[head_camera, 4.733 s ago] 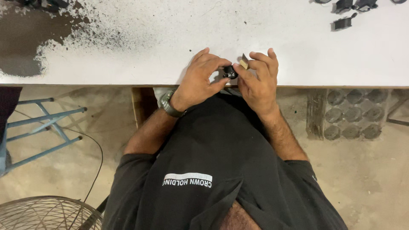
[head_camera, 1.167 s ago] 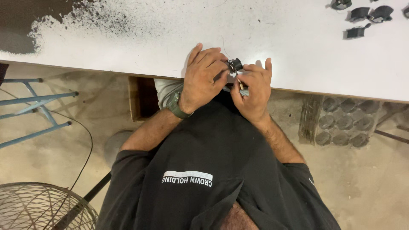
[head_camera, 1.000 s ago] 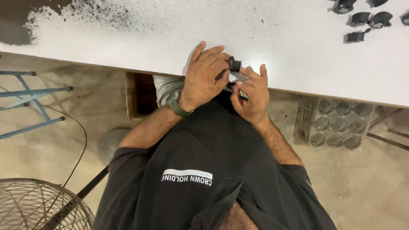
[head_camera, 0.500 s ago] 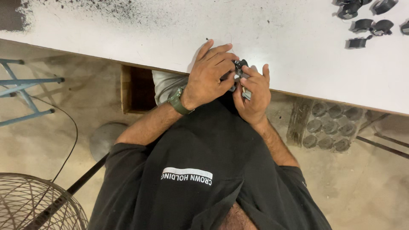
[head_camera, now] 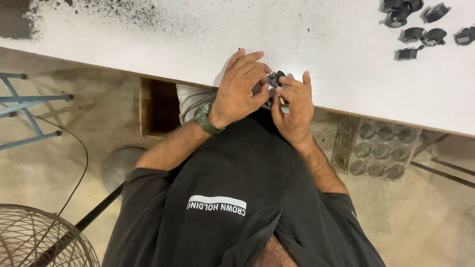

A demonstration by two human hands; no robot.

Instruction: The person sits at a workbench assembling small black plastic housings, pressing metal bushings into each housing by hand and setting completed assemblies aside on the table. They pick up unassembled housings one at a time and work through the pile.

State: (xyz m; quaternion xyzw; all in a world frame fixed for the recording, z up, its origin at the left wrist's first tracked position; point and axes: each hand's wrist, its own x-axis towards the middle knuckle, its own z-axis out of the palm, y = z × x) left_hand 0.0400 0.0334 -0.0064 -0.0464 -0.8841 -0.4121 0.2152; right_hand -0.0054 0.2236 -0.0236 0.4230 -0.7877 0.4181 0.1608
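Item: small dark part (head_camera: 275, 79), held at the near edge of the white table (head_camera: 321, 44), above the person's lap.

Left hand (head_camera: 241, 90): laid over the part from the left, fingers curled together and closed on it; thumb side is hidden, so the exact grip cannot be told. A green-grey wristwatch (head_camera: 204, 118) sits on that wrist.

Right hand (head_camera: 293, 106): touching the part from the right, thumb and forefinger pinched on it, the other fingers raised and slightly apart. A thin light piece shows between the two hands; too small to tell what it is.

Table, far right corner: a loose group of black parts (head_camera: 420, 24), well apart from the hands.

Table, far left: dark speckled stain (head_camera: 74, 10) spread over the white top.

Below the table edge, right of the hands: a grey moulded tray (head_camera: 380, 151) with round cups, on the floor.

Left of the table's underside: blue metal frame (head_camera: 24, 106); nearer the person, a wire fan guard (head_camera: 39, 240) and a thin black cable (head_camera: 81, 168) on the concrete floor.
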